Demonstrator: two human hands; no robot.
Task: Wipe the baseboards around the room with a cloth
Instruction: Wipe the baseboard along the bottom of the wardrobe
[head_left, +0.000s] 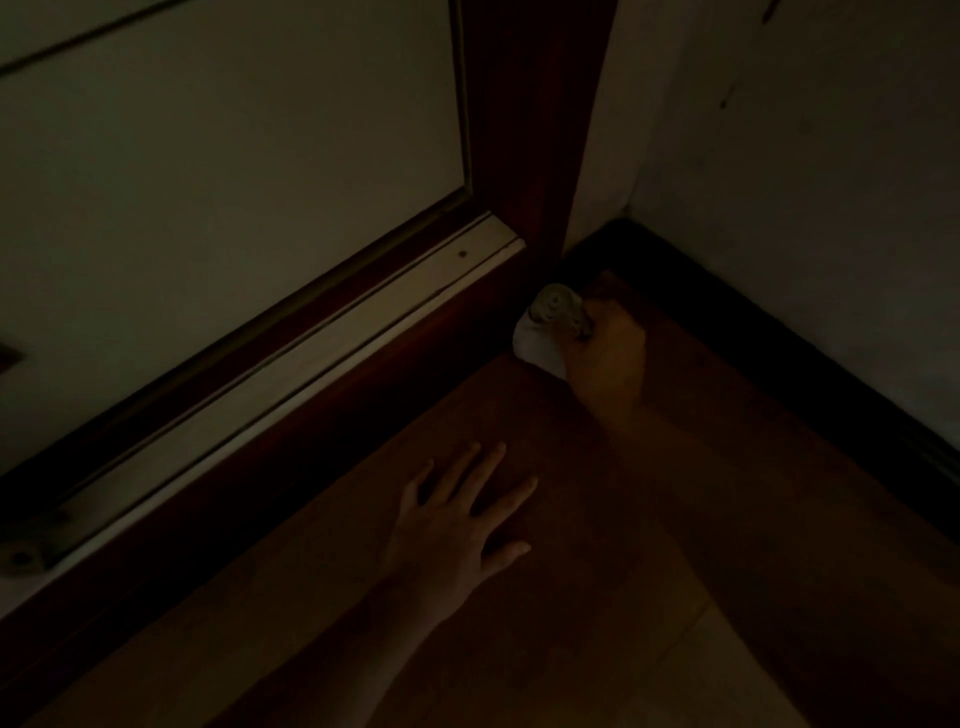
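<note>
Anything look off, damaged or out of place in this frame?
Nothing clearly is. The right hand presses the cloth at the foot of the door frame; the left hand lies flat on the floor. It is too dark to judge dirt or scuffs.

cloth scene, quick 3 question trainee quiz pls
1. True or false: the left hand lies flat, fingers spread, on the floor.
2. Which hand holds the cloth? A left, B right, C both.
3. Fill in: the cloth sits at the foot of the door ____, near the corner.

Key: 1 true; 2 B, the right hand; 3 frame.
</note>
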